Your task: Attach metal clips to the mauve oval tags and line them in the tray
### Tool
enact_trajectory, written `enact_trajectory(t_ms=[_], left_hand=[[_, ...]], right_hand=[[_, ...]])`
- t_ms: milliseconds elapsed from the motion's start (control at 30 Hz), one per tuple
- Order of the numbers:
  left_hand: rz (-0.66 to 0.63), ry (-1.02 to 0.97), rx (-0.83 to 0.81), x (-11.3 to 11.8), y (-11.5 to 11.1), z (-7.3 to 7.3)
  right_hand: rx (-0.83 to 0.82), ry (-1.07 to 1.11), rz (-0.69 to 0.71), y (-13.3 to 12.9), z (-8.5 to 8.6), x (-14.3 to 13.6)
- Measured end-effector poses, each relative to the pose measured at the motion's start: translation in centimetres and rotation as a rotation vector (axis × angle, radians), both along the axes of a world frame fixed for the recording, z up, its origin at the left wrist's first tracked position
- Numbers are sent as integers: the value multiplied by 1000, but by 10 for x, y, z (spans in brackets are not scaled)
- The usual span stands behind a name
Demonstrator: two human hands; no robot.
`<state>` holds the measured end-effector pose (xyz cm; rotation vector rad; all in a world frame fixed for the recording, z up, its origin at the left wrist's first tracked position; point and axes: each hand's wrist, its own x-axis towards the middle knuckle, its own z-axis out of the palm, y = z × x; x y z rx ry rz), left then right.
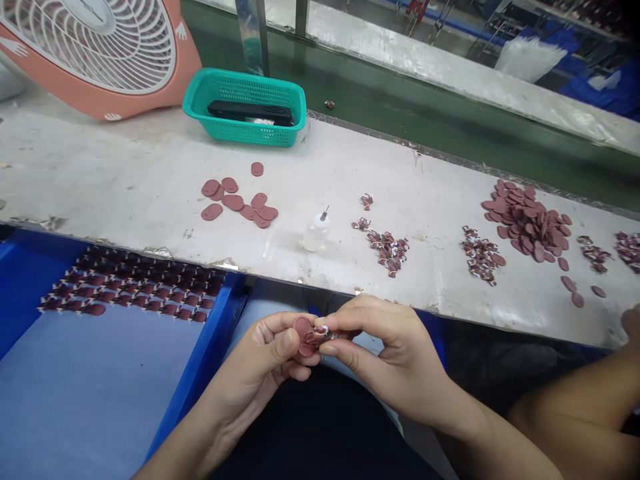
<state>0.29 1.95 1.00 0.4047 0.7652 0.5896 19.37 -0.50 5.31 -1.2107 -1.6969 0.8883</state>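
Observation:
Close to my lap, my left hand (pixel 267 357) pinches a reddish-brown oval disc (pixel 302 327) between thumb and fingers; a second disc seems to lie just under it. My right hand (pixel 395 353) closes its thumb and forefinger on a small brown-and-white piece (pixel 321 331) with thin limbs, which touches the discs. On the table beyond stands a small clear bottle (pixel 316 235) with a white cap and a needle tip. Loose oval discs (pixel 233 202) lie to its left, and a cluster of small brown-and-white pieces (pixel 389 250) to its right.
At the left, a blue tray (pixel 187 373) holds rows of assembled pieces (pixel 145 283). A green basket (pixel 245 137) with dark items and a pink fan (pixel 165 87) stand at the back. More discs (pixel 533 223) are heaped at right, near another person's arm (pixel 580 407).

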Motion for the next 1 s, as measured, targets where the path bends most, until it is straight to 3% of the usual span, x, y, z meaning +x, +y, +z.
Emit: enact_trajectory(t_ms=[1000], left_hand=[[59,20,-66,-1,-4,6]], right_hand=[[58,-127,195,7,15,-1]])
